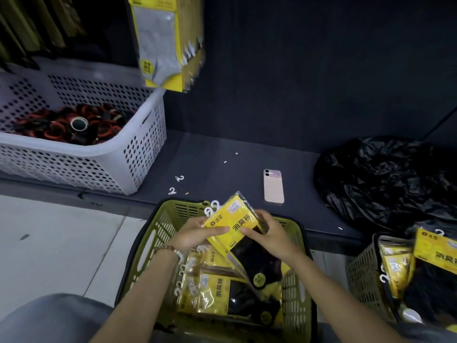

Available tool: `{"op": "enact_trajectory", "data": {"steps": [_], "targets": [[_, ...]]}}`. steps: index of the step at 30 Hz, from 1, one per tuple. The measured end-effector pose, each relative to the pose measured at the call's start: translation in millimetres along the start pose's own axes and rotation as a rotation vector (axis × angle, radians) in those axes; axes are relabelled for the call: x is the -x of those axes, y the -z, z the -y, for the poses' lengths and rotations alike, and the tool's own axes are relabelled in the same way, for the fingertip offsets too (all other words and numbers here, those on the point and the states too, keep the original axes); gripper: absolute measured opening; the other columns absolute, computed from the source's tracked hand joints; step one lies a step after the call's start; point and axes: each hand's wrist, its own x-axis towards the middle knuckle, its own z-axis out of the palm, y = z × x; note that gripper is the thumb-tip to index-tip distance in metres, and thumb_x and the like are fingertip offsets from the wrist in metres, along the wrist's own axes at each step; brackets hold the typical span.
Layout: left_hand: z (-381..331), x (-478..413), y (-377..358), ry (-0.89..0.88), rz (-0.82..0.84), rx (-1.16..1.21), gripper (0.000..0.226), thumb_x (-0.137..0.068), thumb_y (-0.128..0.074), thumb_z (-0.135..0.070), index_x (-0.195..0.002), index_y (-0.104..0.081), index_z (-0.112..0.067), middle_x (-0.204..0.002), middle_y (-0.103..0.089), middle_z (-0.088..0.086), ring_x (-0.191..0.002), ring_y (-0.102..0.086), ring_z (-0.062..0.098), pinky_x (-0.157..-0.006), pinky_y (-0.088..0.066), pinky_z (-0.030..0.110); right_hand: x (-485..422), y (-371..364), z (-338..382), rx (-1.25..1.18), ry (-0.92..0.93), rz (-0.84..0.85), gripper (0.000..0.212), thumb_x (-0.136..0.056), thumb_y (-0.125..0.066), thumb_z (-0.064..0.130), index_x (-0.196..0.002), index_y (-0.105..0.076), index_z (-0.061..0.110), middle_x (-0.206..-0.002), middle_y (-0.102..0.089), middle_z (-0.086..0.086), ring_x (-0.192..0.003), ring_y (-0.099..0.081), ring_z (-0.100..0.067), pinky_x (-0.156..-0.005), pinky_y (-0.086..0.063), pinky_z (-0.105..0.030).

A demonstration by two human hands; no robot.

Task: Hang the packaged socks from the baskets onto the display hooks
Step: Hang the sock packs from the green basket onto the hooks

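Evidently the left hand [196, 235] pinches the sock packs [233, 222] by their top edge and the right hand [268, 231] grips their right side, holding them above the near basket [148, 243], probably to line up the hanger tabs [211, 209] before hanging beside the far packs [160, 45].

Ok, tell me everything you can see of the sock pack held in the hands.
The sock pack is glossy clear plastic over a yellow card with black print, black socks showing lower down, white hooks at its top. It tilts, hooks up-left, above the green basket. The left hand grips its upper edge; the right hand pinches its right side.
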Motion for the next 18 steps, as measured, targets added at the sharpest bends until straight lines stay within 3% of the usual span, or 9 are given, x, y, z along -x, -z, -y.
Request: {"op": "enact_trajectory", "data": {"steps": [2,3,5,6,8,10,14,18], "targets": [[-25,17,13,-0.092,0.104,0.086,0.075,-0.059,-0.081,-0.045,-0.125,-0.058,-0.016,-0.118,-0.068,0.003,-0.1,-0.067,0.018,-0.094,-0.051,0.038,3,4,24,-0.063,0.052,-0.005,0.038,-0.072,-0.076,0.045,-0.102,-0.062,0.028,-0.099,-0.071,0.014,-0.096,-0.064,-0.001,-0.08,-0.045,-0.01],[-35,25,18,-0.136,0.125,0.163,0.069,-0.059,-0.08,-0.041,-0.12,-0.061,-0.015,-0.111,-0.071,0.003,-0.098,-0.068,0.018,-0.096,-0.049,0.038,5,6,35,-0.112,0.083,-0.03,0.037,-0.073,-0.077,0.04,-0.1,-0.064,0.018,-0.098,-0.072,0.005,-0.096,-0.066,-0.011,-0.085,-0.05,-0.02],[-50,39,27,-0.223,0.134,0.359,0.063,-0.063,-0.078,-0.033,-0.119,-0.06,-0.012,-0.111,-0.07,0.006,-0.099,-0.068,0.017,-0.092,-0.051,0.032,8,12,60,-0.225,0.134,-0.101,0.04,-0.074,-0.077,0.034,-0.098,-0.062,0.006,-0.099,-0.071,-0.011,-0.097,-0.066,-0.027,-0.092,-0.05,-0.04],[-58,46,29,-0.276,0.158,0.44,0.056,-0.067,-0.075,-0.029,-0.118,-0.061,-0.01,-0.113,-0.069,0.008,-0.099,-0.067,0.016,-0.09,-0.053,0.03,10,13,74,-0.282,0.148,-0.133,0.044,-0.074,-0.077,0.035,-0.099,-0.061,0.003,-0.1,-0.07,-0.015,-0.097,-0.065,-0.032,-0.094,-0.05,-0.044],[-71,58,29,-0.351,0.18,0.515,0.049,-0.073,-0.071,-0.026,-0.118,-0.061,-0.01,-0.117,-0.067,0.009,-0.103,-0.065,0.018,-0.092,-0.052,0.033,13,14,102,-0.378,0.173,-0.179,0.044,-0.071,-0.076,0.041,-0.097,-0.065,0.007,-0.092,-0.073,-0.008,-0.088,-0.068,-0.029,-0.086,-0.055,-0.035],[-85,69,27,-0.369,0.113,0.499,0.06,-0.069,-0.076,-0.035,-0.122,-0.058,-0.013,-0.119,-0.067,0.006,-0.109,-0.063,0.019,-0.097,-0.046,0.039,14,11,129,-0.426,0.209,-0.16,0.028,-0.073,-0.074,0.04,-0.092,-0.069,0.02,-0.084,-0.074,0.005,-0.081,-0.07,-0.017,-0.073,-0.056,-0.025],[-113,88,42,-0.476,-0.114,0.422,0.064,-0.055,-0.077,-0.056,-0.111,-0.065,-0.026,-0.111,-0.07,-0.008,-0.109,-0.062,0.012,-0.104,-0.038,0.038,14,5,174,-0.462,0.239,-0.126,0.026,-0.08,-0.073,0.029,-0.104,-0.068,0.019,-0.097,-0.075,-0.002,-0.093,-0.071,-0.019,-0.085,-0.056,-0.037],[-132,104,74,-0.621,-0.186,0.384,0.064,-0.058,-0.075,-0.055,-0.112,-0.066,-0.022,-0.11,-0.071,-0.006,-0.107,-0.065,0.012,-0.105,-0.041,0.041,5,6,221,-0.455,0.388,-0.213,0.024,-0.081,-0.072,0.014,-0.103,-0.063,0.02,-0.1,-0.072,0.005,-0.091,-0.067,-0.003,-0.077,-0.053,-0.015]]}}
